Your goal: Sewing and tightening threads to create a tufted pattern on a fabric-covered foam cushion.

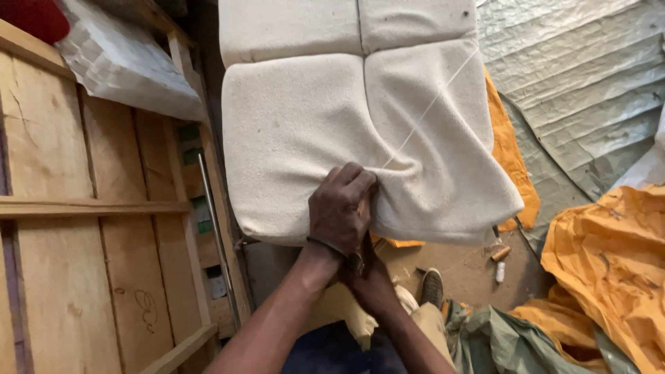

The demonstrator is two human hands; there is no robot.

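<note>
foam cushion [360,131] stood on edge before wooden frame [90,208] | left hand [341,208] fisted in bottom seam, white twine [429,104] pulled taut | right hand [370,280] beneath, grip hidden | cross creases formed, tie-off not seen

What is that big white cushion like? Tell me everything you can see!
The cushion is a thick, cream-white foam block with rounded edges and a few dark specks. Deep creases divide it into puffy squares. A thin white string runs slantwise across it to the near edge, where the left hand presses into it. Orange cloth shows beneath its right side.
</note>
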